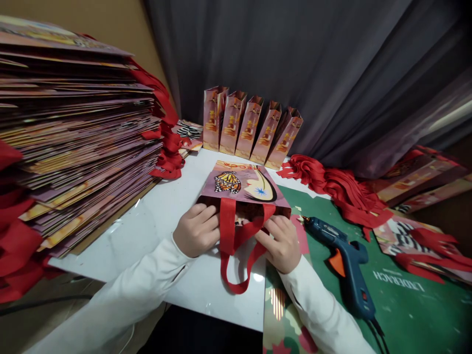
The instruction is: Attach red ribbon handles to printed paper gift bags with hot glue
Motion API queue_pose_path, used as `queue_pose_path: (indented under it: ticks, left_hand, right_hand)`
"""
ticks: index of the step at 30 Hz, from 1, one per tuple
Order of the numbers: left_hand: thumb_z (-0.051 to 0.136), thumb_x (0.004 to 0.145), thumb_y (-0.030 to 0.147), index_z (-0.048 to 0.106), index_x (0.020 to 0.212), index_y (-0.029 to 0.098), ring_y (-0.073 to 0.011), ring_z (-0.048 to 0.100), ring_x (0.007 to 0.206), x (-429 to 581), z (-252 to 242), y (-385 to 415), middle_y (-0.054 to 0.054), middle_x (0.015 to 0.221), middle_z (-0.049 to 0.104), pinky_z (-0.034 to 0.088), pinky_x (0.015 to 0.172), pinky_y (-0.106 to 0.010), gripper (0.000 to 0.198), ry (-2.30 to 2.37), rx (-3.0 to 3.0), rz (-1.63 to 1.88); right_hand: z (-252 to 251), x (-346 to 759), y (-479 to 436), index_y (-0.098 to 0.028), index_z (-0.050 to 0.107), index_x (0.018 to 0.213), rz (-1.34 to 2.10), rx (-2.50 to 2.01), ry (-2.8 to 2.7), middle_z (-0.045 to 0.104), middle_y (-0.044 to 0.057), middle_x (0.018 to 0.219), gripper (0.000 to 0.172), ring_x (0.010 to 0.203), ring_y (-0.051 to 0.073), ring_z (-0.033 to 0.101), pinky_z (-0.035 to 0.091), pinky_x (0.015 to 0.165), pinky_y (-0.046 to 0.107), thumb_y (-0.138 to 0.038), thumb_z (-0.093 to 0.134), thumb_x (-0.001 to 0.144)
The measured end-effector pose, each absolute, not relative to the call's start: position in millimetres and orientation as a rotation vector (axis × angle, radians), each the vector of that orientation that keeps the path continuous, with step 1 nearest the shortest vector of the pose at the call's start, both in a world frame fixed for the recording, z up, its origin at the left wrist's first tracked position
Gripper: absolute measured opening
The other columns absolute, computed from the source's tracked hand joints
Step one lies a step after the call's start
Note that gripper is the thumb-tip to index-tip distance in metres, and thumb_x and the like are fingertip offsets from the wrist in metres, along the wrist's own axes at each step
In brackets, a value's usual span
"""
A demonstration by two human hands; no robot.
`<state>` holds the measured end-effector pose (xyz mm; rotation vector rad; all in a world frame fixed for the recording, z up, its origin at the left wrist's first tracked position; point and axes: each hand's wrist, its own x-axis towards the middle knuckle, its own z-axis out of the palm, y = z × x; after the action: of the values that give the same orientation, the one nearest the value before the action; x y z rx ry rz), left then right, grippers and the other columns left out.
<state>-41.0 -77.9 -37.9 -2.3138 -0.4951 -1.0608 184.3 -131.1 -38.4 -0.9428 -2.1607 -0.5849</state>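
Note:
A purple paper gift bag [245, 184] with a butterfly print lies on the white table, its mouth toward me. Two red ribbon handles [227, 223] hang from the opening and loop over the table edge side. My left hand [198, 229] grips the left corner of the mouth, fingers curled inside or behind the rim. On the right corner, my right hand [280, 242] holds the rim with bent fingers, close to the handle. Fingertips of both hands are partly hidden by the bag.
Tall stacks of flat bags [84, 128] fill the left side. Several upright bags [252, 130] stand in a row at the back by a grey curtain [280, 54]. Red ribbons [342, 189] are heaped at right. A blue glue gun [344, 260] rests on a green sheet [416, 314], its cord trailing toward me.

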Motion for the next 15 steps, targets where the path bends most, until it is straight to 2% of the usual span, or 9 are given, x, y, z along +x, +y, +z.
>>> queue_pose_path:
  ticks: [5, 8, 11, 15]
  left_hand:
    - [0.058, 0.089, 0.014, 0.071, 0.087, 0.017, -0.0174, 0.062, 0.079, -38, -41, -81, -0.004, 0.079, 0.073, 0.042, 0.069, -0.032, 0.014, -0.444, -2.350, -1.020]
    - [0.057, 0.088, 0.011, 0.072, 0.086, 0.017, -0.0179, 0.065, 0.081, -31, -44, -87, -0.004, 0.078, 0.074, 0.044, 0.075, -0.034, 0.016, -0.456, -2.364, -0.992]
    - [0.053, 0.088, 0.009, 0.072, 0.087, 0.017, -0.0189, 0.066, 0.080, -23, -48, -92, -0.006, 0.082, 0.074, 0.048, 0.079, -0.036, 0.020, -0.561, -2.378, -0.955]
    - [0.051, 0.092, 0.012, 0.070, 0.099, 0.017, -0.0189, 0.067, 0.082, -18, -52, -93, -0.005, 0.088, 0.075, 0.051, 0.077, -0.035, 0.021, -0.673, -2.377, -0.914]
  right_hand:
    - [-41, 175, -128, -0.018, 0.071, 0.096, -0.603, -1.161, -2.212, 0.067, 0.008, 0.084, 0.022, 0.085, 0.021, 0.053, 0.040, 0.077, 0.036, -0.010, 0.051, 0.090]
    - [-44, 170, -128, -0.017, 0.071, 0.097, -0.623, -1.209, -2.193, 0.067, 0.008, 0.082, 0.019, 0.082, 0.021, 0.054, 0.041, 0.074, 0.035, -0.012, 0.055, 0.089]
    - [-49, 167, -129, -0.016, 0.070, 0.080, -0.648, -1.173, -2.168, 0.066, 0.008, 0.076, 0.021, 0.073, 0.018, 0.053, 0.037, 0.064, 0.033, -0.011, 0.053, 0.089]
    - [-57, 164, -130, -0.018, 0.054, 0.048, -0.713, -1.110, -2.115, 0.051, 0.004, 0.049, 0.034, 0.053, 0.015, 0.044, 0.023, 0.052, 0.033, -0.004, 0.053, 0.080]
